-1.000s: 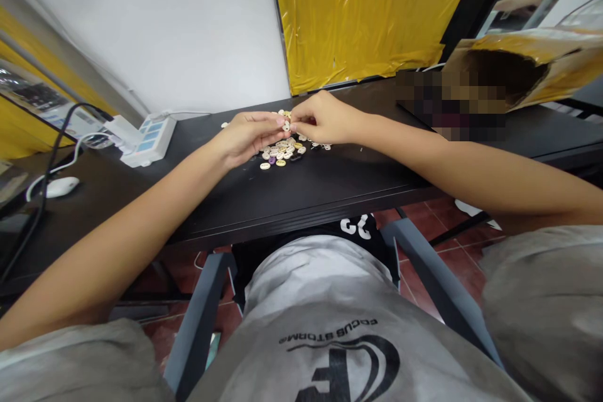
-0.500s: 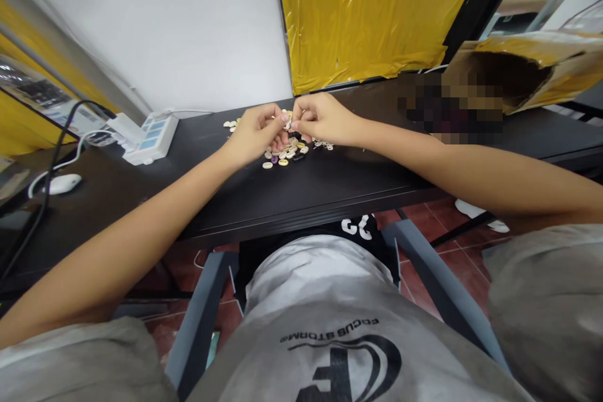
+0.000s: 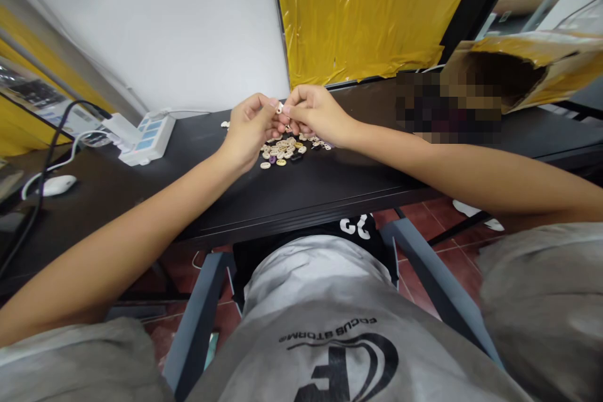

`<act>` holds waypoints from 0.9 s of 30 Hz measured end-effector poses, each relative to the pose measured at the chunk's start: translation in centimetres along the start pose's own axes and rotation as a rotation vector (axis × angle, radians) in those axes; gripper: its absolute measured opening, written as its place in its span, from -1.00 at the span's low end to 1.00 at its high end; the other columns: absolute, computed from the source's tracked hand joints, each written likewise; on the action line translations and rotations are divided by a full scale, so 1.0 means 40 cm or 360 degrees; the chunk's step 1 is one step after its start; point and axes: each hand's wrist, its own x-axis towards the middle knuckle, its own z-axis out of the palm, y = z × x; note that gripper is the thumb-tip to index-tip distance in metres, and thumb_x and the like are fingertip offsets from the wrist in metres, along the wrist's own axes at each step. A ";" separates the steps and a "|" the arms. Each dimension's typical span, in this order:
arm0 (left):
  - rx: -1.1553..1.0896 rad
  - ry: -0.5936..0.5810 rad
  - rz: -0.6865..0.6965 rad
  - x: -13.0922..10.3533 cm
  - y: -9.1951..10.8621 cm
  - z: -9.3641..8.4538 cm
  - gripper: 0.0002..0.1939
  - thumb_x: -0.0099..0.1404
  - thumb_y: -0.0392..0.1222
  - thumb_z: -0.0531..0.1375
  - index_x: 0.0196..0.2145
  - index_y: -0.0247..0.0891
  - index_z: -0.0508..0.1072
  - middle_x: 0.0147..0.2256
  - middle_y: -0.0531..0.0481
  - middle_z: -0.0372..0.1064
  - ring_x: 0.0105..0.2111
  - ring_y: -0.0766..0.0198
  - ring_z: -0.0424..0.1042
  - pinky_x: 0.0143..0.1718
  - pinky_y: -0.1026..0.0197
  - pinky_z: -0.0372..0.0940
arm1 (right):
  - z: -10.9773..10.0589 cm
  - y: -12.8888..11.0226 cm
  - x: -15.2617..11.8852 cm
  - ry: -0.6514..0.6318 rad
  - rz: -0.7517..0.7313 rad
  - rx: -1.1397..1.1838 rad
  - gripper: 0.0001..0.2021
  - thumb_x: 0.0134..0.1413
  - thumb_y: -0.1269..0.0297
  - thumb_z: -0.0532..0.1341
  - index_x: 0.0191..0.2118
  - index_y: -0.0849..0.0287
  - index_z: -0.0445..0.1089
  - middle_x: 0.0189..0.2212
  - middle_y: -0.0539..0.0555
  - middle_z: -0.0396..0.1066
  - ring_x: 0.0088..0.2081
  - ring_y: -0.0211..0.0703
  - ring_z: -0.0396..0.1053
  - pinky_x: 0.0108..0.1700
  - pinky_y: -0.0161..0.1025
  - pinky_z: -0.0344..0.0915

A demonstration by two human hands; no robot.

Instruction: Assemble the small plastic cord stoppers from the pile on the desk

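Observation:
My left hand [image 3: 253,129] and my right hand [image 3: 320,114] meet above the dark table. Between their thumbs and fingertips is a small white piece [image 3: 279,108], pinched from both sides; its exact kind is too small to make out. Under the hands lies a loose pile of small oval button-like pieces [image 3: 282,149], mostly cream. Among them are a purple piece [image 3: 272,160], a yellow piece [image 3: 281,162] and a black piece [image 3: 296,157]. Part of the pile is hidden behind my fingers.
A white power strip [image 3: 149,138] with plugs stands left on the table [image 3: 226,201]. Further left lie a white mouse [image 3: 59,185] and a black cable [image 3: 46,169]. An open cardboard box [image 3: 560,78] is at the right. A white wall and yellow sheeting [image 3: 362,12] stand behind.
Both hands have risen slightly and turned, still together, and the white piece shows more clearly between the fingertips. More of the pile is visible beneath them.

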 end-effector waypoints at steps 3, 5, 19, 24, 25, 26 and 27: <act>-0.0116 0.0024 -0.0095 0.004 0.010 -0.006 -0.65 0.45 -0.19 0.39 -0.45 -0.20 0.38 -0.45 0.07 0.48 -0.47 0.41 0.48 -0.37 0.38 0.39 | -0.007 0.003 0.004 0.0003 0.0010 0.0000 -0.80 0.39 0.42 0.23 -0.28 0.10 0.23 -0.61 -0.09 0.34 -0.64 -0.36 0.14 -0.60 -0.42 0.08; -0.0135 0.0026 -0.0135 0.008 0.014 -0.012 -0.71 0.42 -0.24 0.40 -0.43 -0.20 0.43 -0.42 0.06 0.51 -0.45 0.41 0.50 -0.33 0.39 0.42 | -0.012 0.005 0.005 -0.0016 -0.0019 -0.0037 -0.81 0.38 0.41 0.24 -0.29 0.11 0.24 -0.62 -0.09 0.33 -0.64 -0.36 0.15 -0.60 -0.42 0.08; 0.0085 0.0007 0.0109 0.012 -0.002 -0.026 -0.85 0.17 -0.46 0.46 -0.32 -0.29 0.68 -0.41 0.02 0.61 -0.42 0.33 0.60 -0.22 0.26 0.57 | -0.032 -0.019 -0.007 0.0029 -0.0254 -0.0545 -0.77 0.31 0.48 0.32 -0.33 0.14 0.28 -0.59 -0.07 0.38 -0.52 -0.27 0.37 -0.45 -0.34 0.26; 0.0128 0.0050 0.0103 0.015 -0.006 -0.026 -0.88 0.21 -0.45 0.43 -0.34 -0.28 0.68 -0.42 0.02 0.61 -0.41 0.33 0.60 -0.22 0.28 0.56 | -0.035 -0.020 -0.006 0.0026 -0.0291 -0.0686 -0.77 0.29 0.55 0.29 -0.33 0.15 0.29 -0.56 -0.05 0.39 -0.46 -0.23 0.42 -0.37 -0.30 0.33; 0.0124 0.0054 0.0092 0.015 -0.005 -0.025 -0.88 0.22 -0.46 0.42 -0.36 -0.28 0.68 -0.42 0.02 0.61 -0.42 0.34 0.60 -0.22 0.29 0.56 | -0.034 -0.020 -0.006 0.0028 -0.0288 -0.0704 -0.77 0.28 0.57 0.28 -0.33 0.15 0.29 -0.56 -0.05 0.39 -0.46 -0.23 0.43 -0.37 -0.30 0.34; 0.0116 0.0055 0.0083 0.015 -0.004 -0.025 -0.88 0.22 -0.47 0.41 -0.36 -0.29 0.67 -0.43 0.02 0.61 -0.43 0.34 0.59 -0.23 0.29 0.55 | -0.034 -0.020 -0.005 0.0029 -0.0287 -0.0721 -0.77 0.28 0.59 0.26 -0.33 0.15 0.29 -0.56 -0.06 0.39 -0.45 -0.23 0.43 -0.36 -0.30 0.35; 0.0108 0.0054 0.0074 0.015 -0.002 -0.025 -0.87 0.23 -0.48 0.40 -0.37 -0.29 0.67 -0.43 0.02 0.61 -0.43 0.35 0.59 -0.24 0.30 0.55 | -0.033 -0.020 -0.005 0.0030 -0.0289 -0.0737 -0.77 0.28 0.60 0.25 -0.33 0.15 0.29 -0.55 -0.05 0.40 -0.45 -0.24 0.43 -0.35 -0.30 0.35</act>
